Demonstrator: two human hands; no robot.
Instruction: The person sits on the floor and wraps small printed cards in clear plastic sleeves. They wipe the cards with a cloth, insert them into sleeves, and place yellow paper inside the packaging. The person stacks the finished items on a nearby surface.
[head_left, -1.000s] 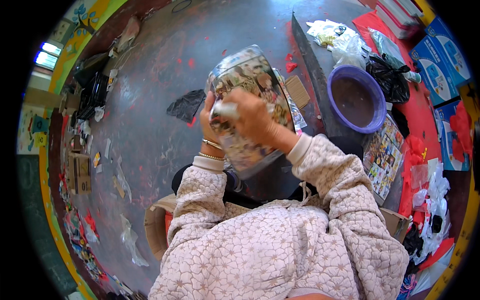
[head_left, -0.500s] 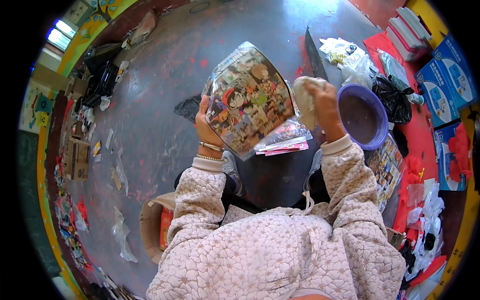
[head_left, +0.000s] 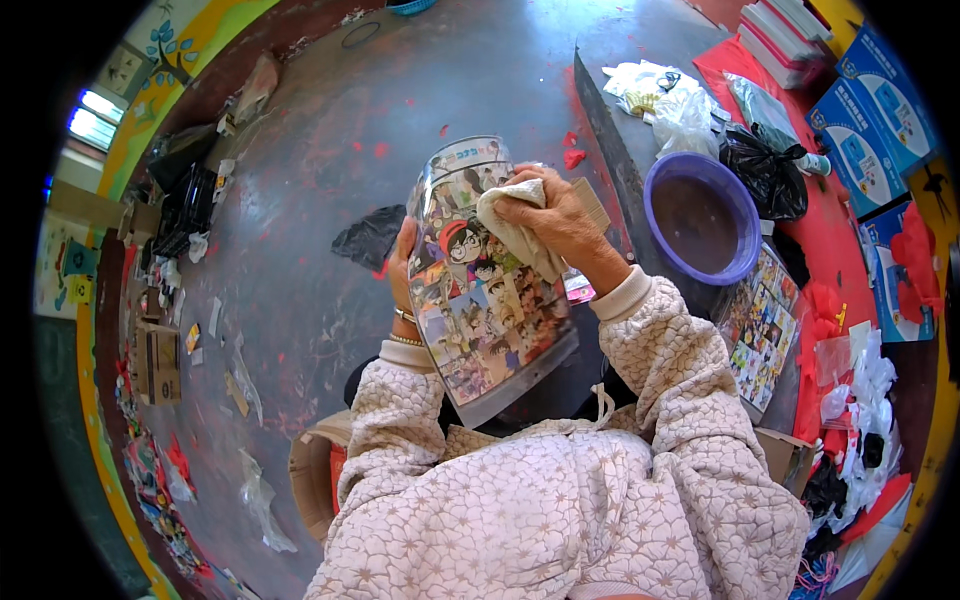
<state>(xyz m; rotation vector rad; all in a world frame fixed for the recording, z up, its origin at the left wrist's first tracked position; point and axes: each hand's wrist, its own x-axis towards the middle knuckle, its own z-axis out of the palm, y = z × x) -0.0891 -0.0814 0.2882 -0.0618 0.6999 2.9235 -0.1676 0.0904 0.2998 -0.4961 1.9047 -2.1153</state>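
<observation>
I hold up a curved panel covered in cartoon pictures [head_left: 475,300] in front of my chest. My left hand [head_left: 402,270] grips its left edge from behind, mostly hidden by the panel. My right hand [head_left: 555,220] presses a pale crumpled cloth [head_left: 515,232] against the upper right of the picture side. Both sleeves are a light patterned knit.
A purple basin [head_left: 702,218] of dark liquid stands to the right on a grey board. Another cartoon-covered sheet [head_left: 760,330] lies below it. Blue boxes [head_left: 870,120], black and clear plastic bags [head_left: 765,170] and red scraps fill the right side. A black bag [head_left: 368,238] lies on the grey floor.
My right hand went out to the purple basin with the cloth half a second ago and has come back onto the panel. The panel has turned more upright.
</observation>
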